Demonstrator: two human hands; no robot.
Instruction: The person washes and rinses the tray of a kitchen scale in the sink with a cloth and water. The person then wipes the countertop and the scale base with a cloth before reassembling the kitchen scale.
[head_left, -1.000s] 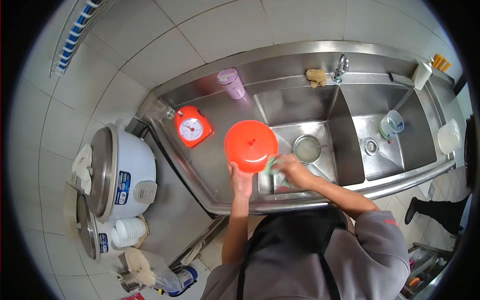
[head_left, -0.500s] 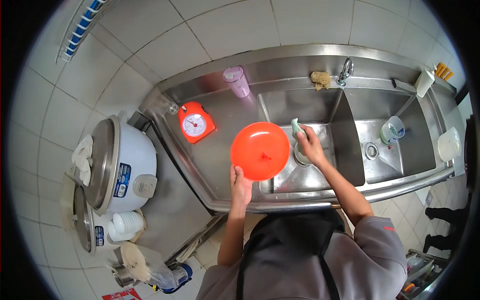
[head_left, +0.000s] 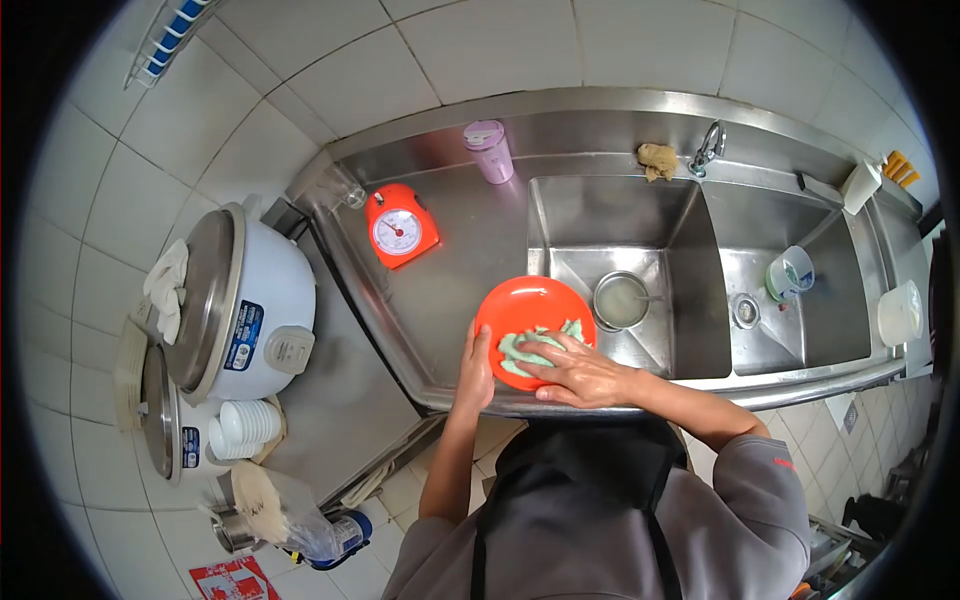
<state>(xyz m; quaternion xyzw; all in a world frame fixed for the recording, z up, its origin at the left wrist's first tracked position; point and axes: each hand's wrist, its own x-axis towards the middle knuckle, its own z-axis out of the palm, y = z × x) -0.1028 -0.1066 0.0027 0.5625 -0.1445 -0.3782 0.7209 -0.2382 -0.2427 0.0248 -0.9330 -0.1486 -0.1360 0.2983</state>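
A round red plastic piece (head_left: 530, 298), shaped like a shallow plate or lid, is gripped at its left edge by my left hand (head_left: 476, 368). Over its surface my right hand (head_left: 575, 372) presses a pale green cloth (head_left: 520, 350), its fingers on the cloth. Just right of the red piece, a metal bowl (head_left: 621, 300) with cloudy liquid and a utensil in it rests in the left sink basin (head_left: 620, 215).
An orange scale (head_left: 403, 226) and a purple cup (head_left: 489, 152) stand on the steel counter (head_left: 450, 220). A faucet (head_left: 708, 150) and brown cloth (head_left: 657, 161) sit behind the basins. The right basin holds a white tub (head_left: 790, 273). A large cooker (head_left: 265, 310) is at left.
My right hand has moved left and down from over the sink, bringing the green cloth onto the red piece. The red piece and my left hand are slightly lower.
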